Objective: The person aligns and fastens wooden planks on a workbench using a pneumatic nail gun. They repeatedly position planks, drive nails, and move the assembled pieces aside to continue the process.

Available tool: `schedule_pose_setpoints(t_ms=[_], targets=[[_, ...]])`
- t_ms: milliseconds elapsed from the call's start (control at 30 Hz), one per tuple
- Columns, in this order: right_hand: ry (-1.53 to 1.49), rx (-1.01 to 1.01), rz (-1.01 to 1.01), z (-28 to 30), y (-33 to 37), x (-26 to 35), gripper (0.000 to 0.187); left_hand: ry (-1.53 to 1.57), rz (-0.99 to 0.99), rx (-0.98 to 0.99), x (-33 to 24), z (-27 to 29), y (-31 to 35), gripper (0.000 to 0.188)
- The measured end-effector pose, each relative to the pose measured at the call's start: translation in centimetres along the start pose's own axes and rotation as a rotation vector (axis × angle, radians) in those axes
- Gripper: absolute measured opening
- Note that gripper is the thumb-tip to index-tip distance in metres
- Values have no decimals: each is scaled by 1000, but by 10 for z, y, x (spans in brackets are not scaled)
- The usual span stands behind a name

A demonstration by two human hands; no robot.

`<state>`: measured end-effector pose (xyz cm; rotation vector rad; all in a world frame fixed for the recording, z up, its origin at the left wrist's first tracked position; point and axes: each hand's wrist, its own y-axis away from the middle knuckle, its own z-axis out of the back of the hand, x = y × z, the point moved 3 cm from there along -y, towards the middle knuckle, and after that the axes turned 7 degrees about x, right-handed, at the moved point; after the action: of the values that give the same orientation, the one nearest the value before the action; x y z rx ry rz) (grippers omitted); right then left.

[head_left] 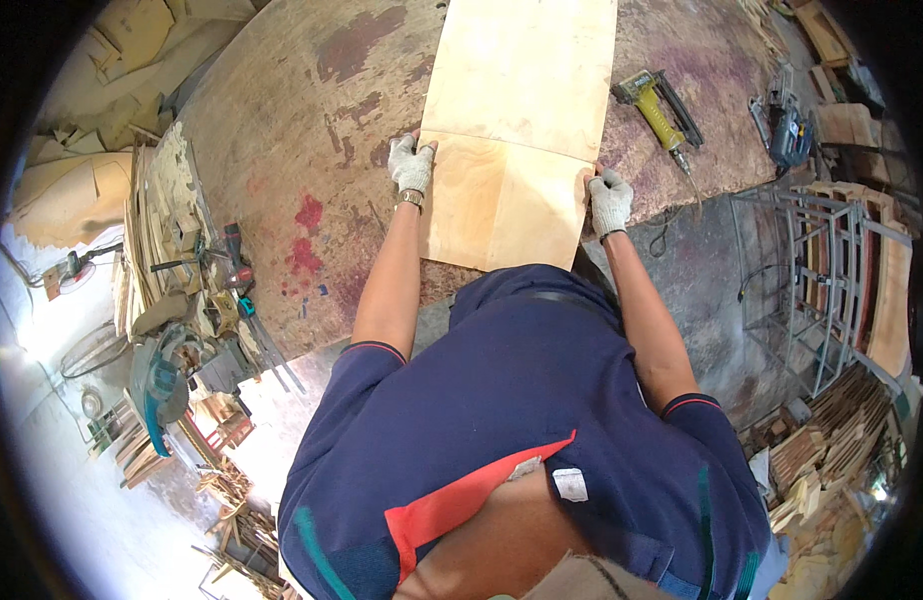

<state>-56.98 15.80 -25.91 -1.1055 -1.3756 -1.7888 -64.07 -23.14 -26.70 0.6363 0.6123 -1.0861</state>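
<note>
Flanking the pale wooden panel point(504, 203) in the head view, the left gloved hand point(412, 168) and right gloved hand point(611, 202) touch its opposite edges; whether either grip is clamped, I cannot tell. The panel lies between them on the worn surface point(267, 130).

- Pale wood sheeting point(522, 75), beyond your grip: far end cut off.
- Its near edge, your side of grip: partly behind your navy clothing point(502, 370).
- Underside between your left hand point(412, 165) and right hand point(610, 200): hidden.
</note>
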Motion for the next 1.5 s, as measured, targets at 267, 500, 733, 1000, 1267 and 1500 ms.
schedule_pose_setpoints(t_ms=[267, 500, 733, 1000, 1267, 1500], targets=[[78, 86, 12, 9, -4, 3, 44, 87, 15, -37, -19, 6, 9, 42], [23, 81, 53, 7, -3, -1, 44, -81, -4, -33, -18, 7, 6, 43], [74, 64, 95, 9, -4, -3, 43, -27, 52, -141, -15, 7, 10, 43], [11, 41, -37, 5, 0, 2, 43, -76, 39, -49, -15, 7, 9, 46], [15, 18, -41, 0, 1, 2, 45, 124, 92, -9, 12, -7, -5, 45], [12, 40, -59, 2, 2, 4, 45, -19, -8, -84, 9, -4, -1, 46]])
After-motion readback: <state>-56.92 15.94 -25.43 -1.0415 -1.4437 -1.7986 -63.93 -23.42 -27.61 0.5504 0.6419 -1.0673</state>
